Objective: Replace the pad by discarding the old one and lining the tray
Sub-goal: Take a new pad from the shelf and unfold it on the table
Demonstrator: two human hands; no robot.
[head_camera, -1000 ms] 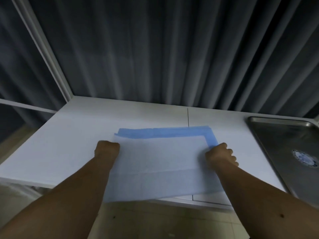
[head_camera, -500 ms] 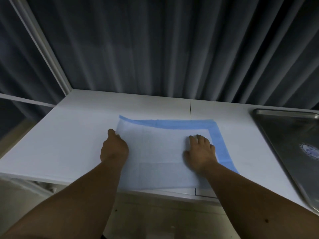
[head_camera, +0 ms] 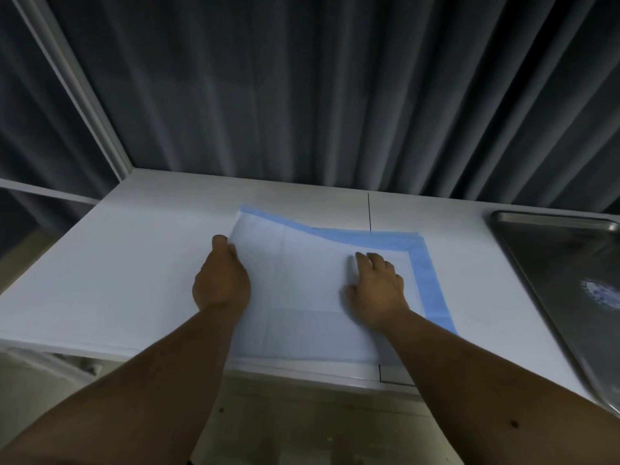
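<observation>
A white pad with a blue border [head_camera: 302, 280] lies folded on the white table [head_camera: 134, 270], its near edge hanging slightly over the table's front. My left hand [head_camera: 221, 280] grips the pad's left edge, and the far left corner is lifted off the table. My right hand [head_camera: 377, 290] lies flat on the pad's right half, fingers spread, pressing it down. A bare metal tray [head_camera: 550, 250] sits at the right of the table, with a round blue-and-white mark on its floor.
Dark pleated curtains hang behind the table. A white frame post [head_camera: 90, 105] rises at the table's far left corner. A seam [head_camera: 368, 213] runs across the tabletop behind the pad. Beige floor shows below the front edge.
My right hand shifted from the pad's right edge onto its top and flattened. My left hand moved up the left edge and has raised the far left corner.
</observation>
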